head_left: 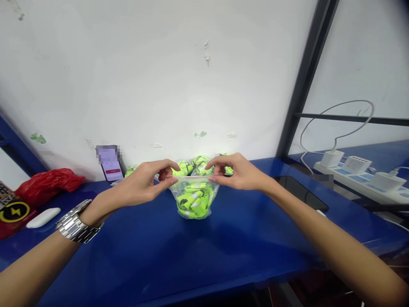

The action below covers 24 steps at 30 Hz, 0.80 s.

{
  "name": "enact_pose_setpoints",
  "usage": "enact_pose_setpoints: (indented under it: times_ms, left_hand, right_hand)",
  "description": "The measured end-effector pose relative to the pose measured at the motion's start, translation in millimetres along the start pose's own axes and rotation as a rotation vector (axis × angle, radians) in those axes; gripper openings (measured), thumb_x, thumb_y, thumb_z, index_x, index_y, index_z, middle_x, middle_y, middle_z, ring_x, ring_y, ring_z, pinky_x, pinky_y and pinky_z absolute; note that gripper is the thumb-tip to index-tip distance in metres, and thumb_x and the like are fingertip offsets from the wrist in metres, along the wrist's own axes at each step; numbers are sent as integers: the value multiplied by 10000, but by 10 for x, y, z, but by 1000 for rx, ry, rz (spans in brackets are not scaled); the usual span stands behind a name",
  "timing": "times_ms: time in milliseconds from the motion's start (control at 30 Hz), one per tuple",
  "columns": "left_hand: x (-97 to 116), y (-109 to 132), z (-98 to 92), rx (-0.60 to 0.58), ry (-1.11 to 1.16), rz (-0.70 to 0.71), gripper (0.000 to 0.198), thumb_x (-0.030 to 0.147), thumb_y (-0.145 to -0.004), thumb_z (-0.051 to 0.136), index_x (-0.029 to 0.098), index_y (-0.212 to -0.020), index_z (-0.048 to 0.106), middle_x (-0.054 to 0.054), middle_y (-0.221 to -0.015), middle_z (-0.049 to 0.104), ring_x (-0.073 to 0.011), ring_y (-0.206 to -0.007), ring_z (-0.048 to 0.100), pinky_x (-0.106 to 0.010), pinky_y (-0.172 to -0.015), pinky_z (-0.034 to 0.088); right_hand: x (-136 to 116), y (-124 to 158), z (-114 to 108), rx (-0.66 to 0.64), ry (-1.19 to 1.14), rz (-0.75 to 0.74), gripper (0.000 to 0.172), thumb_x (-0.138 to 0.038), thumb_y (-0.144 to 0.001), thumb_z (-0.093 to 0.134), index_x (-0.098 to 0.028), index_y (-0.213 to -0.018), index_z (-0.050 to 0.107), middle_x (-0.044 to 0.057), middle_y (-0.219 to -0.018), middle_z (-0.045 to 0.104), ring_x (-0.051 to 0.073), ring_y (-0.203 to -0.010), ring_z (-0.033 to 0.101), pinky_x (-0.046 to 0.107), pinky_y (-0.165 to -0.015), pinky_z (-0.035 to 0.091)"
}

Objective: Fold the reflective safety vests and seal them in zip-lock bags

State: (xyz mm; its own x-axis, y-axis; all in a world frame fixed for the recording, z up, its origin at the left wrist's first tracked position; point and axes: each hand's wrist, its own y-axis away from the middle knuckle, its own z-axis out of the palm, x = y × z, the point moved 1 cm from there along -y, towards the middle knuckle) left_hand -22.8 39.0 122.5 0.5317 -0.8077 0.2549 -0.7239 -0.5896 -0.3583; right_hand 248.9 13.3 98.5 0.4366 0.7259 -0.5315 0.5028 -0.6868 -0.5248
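Note:
A clear zip-top plastic bag (194, 200) hangs upright between my hands over the blue table, its bottom at or just above the surface. Inside it is a bunched neon-yellow fabric item with pale grey reflective strips (193, 202). My left hand (156, 177) pinches the left end of the bag's zip edge between thumb and fingers. At the right end, my right hand (226, 170) pinches the same edge. Behind the bag, against the wall, stand several more bagged neon-yellow bundles (201, 163), partly hidden by my hands.
The blue table (153, 260) meets a white wall. At left are a propped phone (110, 164), a red plastic bag (53, 185) and a white oval object (43, 218). A dark phone (300, 192) lies at right, near a power strip with chargers (367, 177) and a black metal post (303, 81).

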Motion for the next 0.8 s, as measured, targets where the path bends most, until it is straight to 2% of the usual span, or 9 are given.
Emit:
enact_pose_setpoints:
  times_ms: [67, 167, 500, 633, 800]
  left_hand:
    - [14, -23, -15, -35, -29, 28, 198, 378, -928, 519, 219, -1014, 599, 4, -770, 583, -119, -678, 534, -237, -604, 412]
    - [5, -46, -27, -60, -80, 84, 206, 362, -945, 492, 201, -918, 620, -5, -784, 588, -118, -686, 524, -243, -621, 398]
    - [31, -44, 21, 13, -233, 162, 152, 298, -958, 449, 184, -907, 536, 3, -765, 561, -113, -656, 497, -251, -628, 371]
    - [48, -32, 7, 25, -206, 132, 145, 297, -948, 466, 185, -901, 545, 9, -760, 578, -106, -647, 509, -242, -621, 375]
    - [66, -40, 15, -17, -124, 100, 149, 302, -929, 488, 187, -873, 564, 4, -786, 592, -111, -684, 517, -240, -649, 398]
  right_hand:
    - [-8, -17, 7, -38, 25, -17, 135, -267, -836, 630, -157, -895, 681, 22, -709, 667, 130, -642, 574, 248, -573, 423]
    - [-24, -40, 3, -78, 84, -35, 141, -259, -867, 596, -147, -843, 678, 40, -751, 668, 130, -662, 557, 246, -582, 410]
    - [-62, -52, 7, -39, 405, -232, 106, -131, -878, 499, -150, -790, 555, 39, -743, 584, 137, -671, 468, 271, -619, 341]
    - [-39, -62, 21, 3, 359, -224, 87, -126, -859, 519, -152, -787, 560, 30, -735, 593, 129, -661, 487, 259, -612, 350]
    - [-48, -76, 46, -24, 295, -181, 83, -180, -871, 547, -153, -801, 581, 22, -724, 601, 121, -649, 502, 247, -602, 356]
